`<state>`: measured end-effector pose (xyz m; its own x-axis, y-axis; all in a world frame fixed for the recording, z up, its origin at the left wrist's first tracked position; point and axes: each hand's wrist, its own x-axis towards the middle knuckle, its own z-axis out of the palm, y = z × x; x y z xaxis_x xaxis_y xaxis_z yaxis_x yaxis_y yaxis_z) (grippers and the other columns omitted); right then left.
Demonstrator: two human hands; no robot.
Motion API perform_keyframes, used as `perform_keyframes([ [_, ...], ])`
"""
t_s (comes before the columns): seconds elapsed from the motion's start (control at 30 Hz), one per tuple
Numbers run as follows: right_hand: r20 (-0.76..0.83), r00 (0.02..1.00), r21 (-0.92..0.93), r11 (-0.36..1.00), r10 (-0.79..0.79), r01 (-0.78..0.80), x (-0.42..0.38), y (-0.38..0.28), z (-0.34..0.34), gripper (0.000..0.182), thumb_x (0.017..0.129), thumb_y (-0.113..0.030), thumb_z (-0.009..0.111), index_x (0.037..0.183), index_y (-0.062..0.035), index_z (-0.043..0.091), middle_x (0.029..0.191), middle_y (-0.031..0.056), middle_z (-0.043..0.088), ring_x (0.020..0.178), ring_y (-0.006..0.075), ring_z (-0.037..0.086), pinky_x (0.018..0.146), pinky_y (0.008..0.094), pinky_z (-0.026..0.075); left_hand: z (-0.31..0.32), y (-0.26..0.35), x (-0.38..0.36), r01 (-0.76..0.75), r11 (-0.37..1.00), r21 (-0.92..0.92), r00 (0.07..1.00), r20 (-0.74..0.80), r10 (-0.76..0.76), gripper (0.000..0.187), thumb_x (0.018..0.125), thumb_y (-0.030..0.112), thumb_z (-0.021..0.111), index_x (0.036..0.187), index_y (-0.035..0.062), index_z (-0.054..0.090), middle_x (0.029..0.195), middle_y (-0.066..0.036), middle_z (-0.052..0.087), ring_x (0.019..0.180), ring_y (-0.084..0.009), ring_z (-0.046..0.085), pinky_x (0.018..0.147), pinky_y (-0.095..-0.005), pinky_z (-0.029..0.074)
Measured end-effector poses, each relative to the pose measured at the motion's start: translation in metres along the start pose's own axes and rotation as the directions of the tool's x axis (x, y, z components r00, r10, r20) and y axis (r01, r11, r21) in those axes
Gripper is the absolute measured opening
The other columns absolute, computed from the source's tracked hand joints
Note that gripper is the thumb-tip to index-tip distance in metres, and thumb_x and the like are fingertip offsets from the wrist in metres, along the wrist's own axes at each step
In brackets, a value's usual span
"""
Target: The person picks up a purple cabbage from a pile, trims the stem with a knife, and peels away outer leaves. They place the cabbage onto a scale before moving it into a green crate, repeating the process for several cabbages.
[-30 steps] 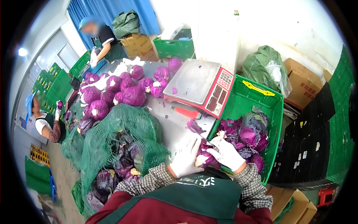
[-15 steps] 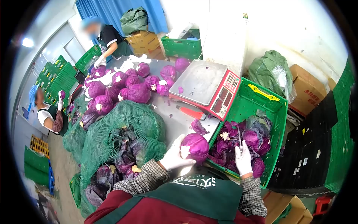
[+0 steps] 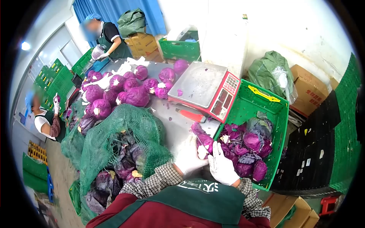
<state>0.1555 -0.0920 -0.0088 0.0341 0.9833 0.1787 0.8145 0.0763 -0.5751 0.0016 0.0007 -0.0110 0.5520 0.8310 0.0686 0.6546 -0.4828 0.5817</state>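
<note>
My left hand point(image 3: 189, 156), in a white glove, is closed around the left side of a purple cabbage point(image 3: 205, 142) at the table's front edge. The white cut stem end faces me. Against its right side is my right hand point(image 3: 223, 165), also gloved, closed on a thin knife whose blade mostly cannot be made out. A loose purple leaf point(image 3: 196, 127) lies just behind the cabbage. To the right, a green crate point(image 3: 279, 125) holds purple leaves and cabbage pieces point(image 3: 243, 146).
A red scale point(image 3: 205, 85) and a red-handled tool point(image 3: 191, 115) are on the metal table point(image 3: 173, 131). Several cabbages point(image 3: 137, 96) lie behind a green net sack point(image 3: 114, 129). Two co-workers point(image 3: 114, 41) point(image 3: 47, 119) stand at the left. Stacked crates point(image 3: 311, 152) are at the right.
My right hand has moved left from over the crate to the cabbage. The cabbage is turned within my left hand. The far co-worker's hands have shifted and hold a pale, wrapped-looking item.
</note>
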Motion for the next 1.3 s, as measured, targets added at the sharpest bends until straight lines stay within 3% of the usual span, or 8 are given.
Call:
perform_keyframes([
  [0.53, -0.217, 0.947, -0.316, 0.935, -0.235, 0.16, 0.059, 0.123, 0.009, 0.014, 0.087, -0.012, 0.049, 0.091, -0.0035, 0.059, 0.078, 0.0173, 0.06, 0.065, 0.0297, 0.062, 0.058, 0.0404, 0.052, -0.012, 0.017, -0.025, -0.268, 0.961, 0.062, 0.961, -0.046, 0.271, 0.095, 0.064, 0.034, 0.082, 0.135, -0.0057, 0.032, 0.133, -0.024, 0.041, 0.127, -0.0416, 0.037, 0.106, -0.0507, 0.032],
  [0.6, -0.378, 0.92, 0.198, 0.98, 0.105, -0.03, 0.024, 0.162, 0.024, 0.017, 0.092, -0.016, 0.048, 0.093, -0.0034, 0.059, 0.071, 0.013, 0.06, 0.053, 0.0246, 0.058, 0.047, 0.0372, 0.048, -0.012, -0.019, -0.039, -0.218, 0.969, -0.118, 0.969, -0.146, 0.2, 0.103, 0.061, 0.029, 0.086, 0.141, -0.0012, 0.027, 0.134, -0.022, 0.041, 0.126, -0.0348, 0.043, 0.107, -0.0456, 0.035],
  [0.67, 0.025, 0.679, 0.876, 0.311, 0.734, -0.368, -0.019, 0.181, 0.015, 0.021, 0.098, -0.023, 0.047, 0.1, -0.0041, 0.058, 0.069, 0.0086, 0.062, 0.041, 0.0164, 0.052, 0.034, 0.0304, 0.04, -0.011, -0.054, -0.053, -0.038, 0.819, -0.572, 0.998, -0.057, 0.006, 0.108, 0.061, 0.018, 0.089, 0.144, 0.0009, 0.021, 0.138, -0.016, 0.038, 0.131, -0.0261, 0.039, 0.111, -0.0415, 0.033],
  [0.73, 0.03, 0.513, 0.8, 0.287, 0.858, -0.527, -0.05, 0.225, 0.033, 0.026, 0.099, -0.024, 0.045, 0.117, -0.0073, 0.055, 0.062, 0.007, 0.06, 0.033, 0.0144, 0.044, 0.028, 0.0284, 0.033, -0.025, -0.051, -0.058, 0.049, 0.802, -0.595, 0.998, -0.012, -0.069, 0.107, 0.063, 0.027, 0.087, 0.143, -0.002, 0.023, 0.135, -0.019, 0.04, 0.129, -0.0292, 0.041, 0.111, -0.0399, 0.032],
  [0.97, -0.066, 0.992, 0.61, 0.792, 0.104, -0.042, 0.013, 0.053, 0.01, 0.057, 0.091, -0.013, 0.061, 0.143, -0.0038, 0.039, 0.128, 0.0156, 0.056, 0.095, 0.0135, 0.06, 0.073, 0.0262, 0.052, -0.022, -0.033, -0.042, 0.137, 0.847, -0.514, 0.988, 0.01, -0.154, 0.129, 0.058, 0.034, 0.09, 0.145, -0.0125, 0.006, 0.142, -0.027, 0.032, 0.135, -0.0329, 0.034, 0.113, -0.0391, 0.028],
  [1.1, 0.136, 0.985, 0.522, 0.853, -0.104, 0.018, 0.039, 0.021, 0.003, 0.052, 0.092, -0.023, 0.059, 0.137, -0.0001, 0.045, 0.138, 0.0198, 0.05, 0.132, 0.0268, 0.045, 0.107, 0.0343, 0.037, -0.053, -0.015, -0.031, -0.243, 0.942, 0.23, 0.97, 0.087, 0.229, 0.131, 0.051, 0.046, 0.088, 0.147, -0.0059, 0.015, 0.149, -0.034, 0.015, 0.139, -0.0487, 0.016, 0.115, -0.0487, 0.019],
  [1.23, 0.383, 0.924, 0.833, 0.432, 0.0, -0.345, 0.051, 0.039, 0.029, 0.048, 0.095, -0.023, 0.057, 0.139, -0.0049, 0.047, 0.079, 0.0009, 0.057, 0.047, 0.0063, 0.045, 0.043, 0.0221, 0.039, -0.057, -0.032, -0.014, -0.468, 0.869, 0.161, 0.876, 0.21, 0.433, 0.117, 0.051, 0.043, 0.088, 0.143, -0.0016, 0.031, 0.149, -0.029, 0.023, 0.137, -0.0451, 0.025, 0.114, -0.0475, 0.024],
  [1.3, 0.397, 0.917, 0.824, 0.425, 0.038, -0.374, 0.05, 0.037, 0.036, 0.047, 0.095, -0.022, 0.056, 0.138, -0.005, 0.047, 0.079, 0.0018, 0.057, 0.047, 0.0077, 0.047, 0.044, 0.0231, 0.041, -0.053, -0.053, -0.012, -0.361, 0.931, 0.06, 0.926, 0.142, 0.35, 0.117, 0.053, 0.043, 0.088, 0.144, -0.0002, 0.03, 0.149, -0.029, 0.025, 0.138, -0.0429, 0.026, 0.114, -0.0467, 0.025],
])
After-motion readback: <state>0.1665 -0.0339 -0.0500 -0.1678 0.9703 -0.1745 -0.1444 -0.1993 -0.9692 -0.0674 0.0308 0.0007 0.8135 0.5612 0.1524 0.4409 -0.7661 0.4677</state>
